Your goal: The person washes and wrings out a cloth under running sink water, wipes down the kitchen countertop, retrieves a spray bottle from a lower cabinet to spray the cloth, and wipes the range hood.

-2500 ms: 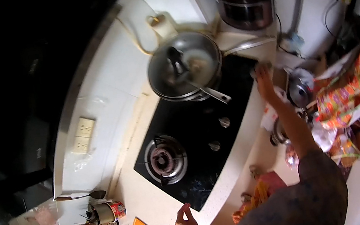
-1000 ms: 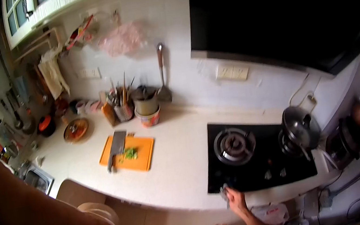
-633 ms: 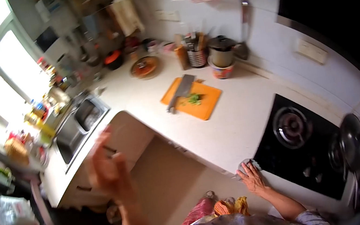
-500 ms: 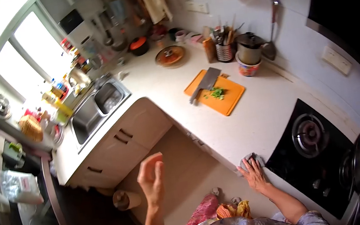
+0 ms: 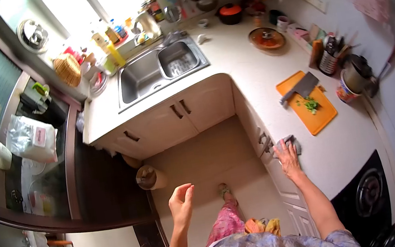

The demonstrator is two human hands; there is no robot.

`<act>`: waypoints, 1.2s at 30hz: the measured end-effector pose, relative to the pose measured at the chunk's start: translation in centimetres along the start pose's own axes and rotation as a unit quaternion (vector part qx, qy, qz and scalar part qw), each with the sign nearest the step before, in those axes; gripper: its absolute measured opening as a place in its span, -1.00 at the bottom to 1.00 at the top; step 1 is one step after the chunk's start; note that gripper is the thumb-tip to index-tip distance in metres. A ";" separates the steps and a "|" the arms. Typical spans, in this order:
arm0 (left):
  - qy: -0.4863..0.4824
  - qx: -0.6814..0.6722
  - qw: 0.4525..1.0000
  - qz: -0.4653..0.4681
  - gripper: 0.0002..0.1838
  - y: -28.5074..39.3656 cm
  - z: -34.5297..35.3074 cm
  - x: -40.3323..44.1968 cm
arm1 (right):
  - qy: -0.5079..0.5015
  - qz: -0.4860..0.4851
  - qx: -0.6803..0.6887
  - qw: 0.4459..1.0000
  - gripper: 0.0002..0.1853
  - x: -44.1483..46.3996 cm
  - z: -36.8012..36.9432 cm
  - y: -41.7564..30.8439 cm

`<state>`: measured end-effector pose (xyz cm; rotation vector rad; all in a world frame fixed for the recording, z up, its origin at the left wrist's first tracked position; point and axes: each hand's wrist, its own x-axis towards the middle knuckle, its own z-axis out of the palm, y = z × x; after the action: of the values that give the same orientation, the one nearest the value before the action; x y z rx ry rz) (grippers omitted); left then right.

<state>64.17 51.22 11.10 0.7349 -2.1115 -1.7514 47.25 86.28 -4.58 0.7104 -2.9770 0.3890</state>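
left hand (image 5: 181,204) half-open, right hand (image 5: 288,157) open flat on crumpled grey cloth (image 5: 297,146), long axis unclear

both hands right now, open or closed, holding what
Left hand: half-curled, nothing visible in it.
Right hand: open, fingers spread, pressed on a cloth.

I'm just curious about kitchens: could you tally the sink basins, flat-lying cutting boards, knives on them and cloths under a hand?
Stainless steel sink basins: 2
Orange rectangular cutting board: 1
Broad grey-bladed cleaver: 1
Grey cloth under right hand: 1
Total: 5
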 end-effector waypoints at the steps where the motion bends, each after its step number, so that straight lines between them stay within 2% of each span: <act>1: 0.011 -0.001 1.000 -0.010 -0.83 -0.4 -0.3 1.0 | -0.018 0.005 -0.005 1.000 -0.37 1.7 0.1 -0.1; 7: 0.012 -0.040 0.999 -0.034 -0.83 -1.2 -1.5 9.5 | 0.003 0.007 0.012 1.000 -0.39 11.5 2.7 0.1; 12: 0.020 -0.012 0.998 -0.052 -0.82 -1.9 -4.1 14.4 | -0.014 0.035 0.001 0.999 -0.38 18.2 2.2 -1.0; 20: 0.054 -0.028 0.994 -0.092 -0.82 -3.4 -6.0 18.8 | 0.011 0.026 -0.024 0.999 -0.27 26.7 4.5 0.7; 23: 0.064 -0.034 0.993 -0.097 -0.81 -3.4 -6.6 19.8 | 0.009 0.051 -0.014 0.999 -0.28 31.7 6.1 1.7; 24: 0.068 -0.026 0.993 -0.097 -0.81 -3.6 -6.8 20.2 | 0.005 0.081 -0.019 0.997 -0.35 33.9 6.1 1.4; 25: 0.073 -0.017 0.992 -0.099 -0.81 -3.6 -6.8 20.6 | 0.003 0.072 -0.018 0.997 -0.35 36.0 7.0 2.1; 27: 0.097 -0.023 0.990 -0.098 -0.81 -3.8 -7.1 21.8 | 0.124 0.066 0.233 0.962 -0.49 41.3 8.9 2.8; 29: 0.129 -0.026 0.986 -0.098 -0.81 -3.9 -7.2 23.0 | 0.132 0.034 0.217 0.967 -0.55 45.1 8.9 -1.7; 31: 0.161 -0.034 0.981 -0.104 -0.81 -4.5 -7.2 24.5 | 0.074 0.000 0.234 0.969 -0.55 47.4 9.6 -7.8; 33: 0.178 -0.034 0.977 -0.114 -0.82 -5.1 -6.7 26.5 | 0.137 -0.075 0.102 0.982 -0.56 48.1 13.4 -13.3; 35: 0.200 -0.119 0.963 -0.137 -0.82 -5.2 -5.9 28.9 | 0.154 -0.080 0.131 0.976 -0.57 48.4 14.6 -17.5; 36: 0.201 -0.133 0.960 -0.143 -0.78 -5.3 -5.3 30.3 | 0.116 -0.137 0.181 0.967 -0.60 48.4 13.6 -19.3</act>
<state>43.02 29.22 4.32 1.2415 -1.5272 -1.7876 12.84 45.01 -7.85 1.0116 -2.5656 0.9356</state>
